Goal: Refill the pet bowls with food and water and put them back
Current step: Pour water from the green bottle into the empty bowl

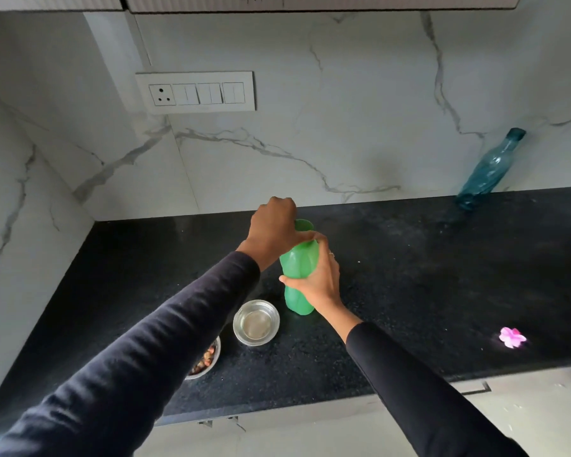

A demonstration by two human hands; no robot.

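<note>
Green plastic marks the bottle that stands upright on the black speckled counter, near the middle of the view. The right hand wraps its body from the 3 o'clock side, thumb across the front and fingers curled behind. The left hand is closed over the bottle's top at 12 o'clock, fingers curled down round the cap area; the cap itself is hidden under the hand. Both arms wear dark long sleeves.

Just beside the bottle's base, at its 8 o'clock, sits a small clear glass bowl on the counter; whether it holds water cannot be told for sure. Further toward 7 o'clock, a second bowl with brownish food pieces shows partly from under the left sleeve.

Well apart at 2 o'clock, a teal bottle stands by the marble wall. At 4 o'clock a pink flower lies on the counter. A white switch panel is set in the wall at 11 o'clock.
</note>
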